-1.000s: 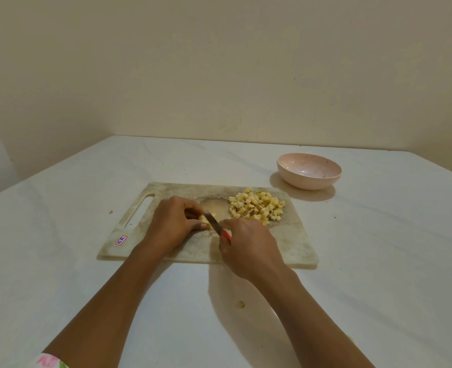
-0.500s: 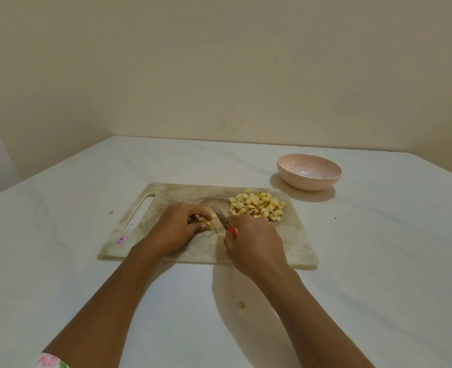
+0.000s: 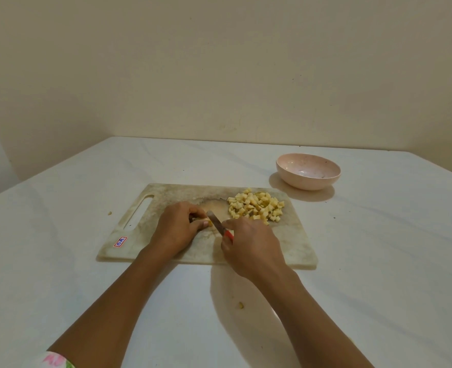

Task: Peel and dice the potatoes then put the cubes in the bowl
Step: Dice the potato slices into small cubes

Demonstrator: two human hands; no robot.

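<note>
At the lower left edge a flowered sleeve (image 3: pixel 57 361) is showing, and just below centre a potato scrap (image 3: pixel 241 304) is lying on the table (image 3: pixel 379 288). Above it, at mid-frame, the right hand (image 3: pixel 251 245) is gripping the red handle of a knife (image 3: pixel 216 223), with the blade slanting up and left onto the board (image 3: pixel 294 243). The left hand (image 3: pixel 177 229) is curling over the last potato piece (image 3: pixel 204 222), pinning it just left of the blade, with its fingertips right beside the edge. Trouble is likely waiting there: the piece is so small that a slipping knife could be nicking a fingertip, or the piece could be shooting out from under the fingers. Only a pale yellow sliver of it is showing, so its shape cannot be told. Farther up and right, a heap of cubes (image 3: pixel 256 205) is sitting near the board's far right corner; they are pale yellow, small and fairly even. Beyond it, at the right of the frame, the pink bowl (image 3: pixel 309 181) is standing off the board, holding no cubes yet. A careless sweep could be scattering them across the gap.
</note>
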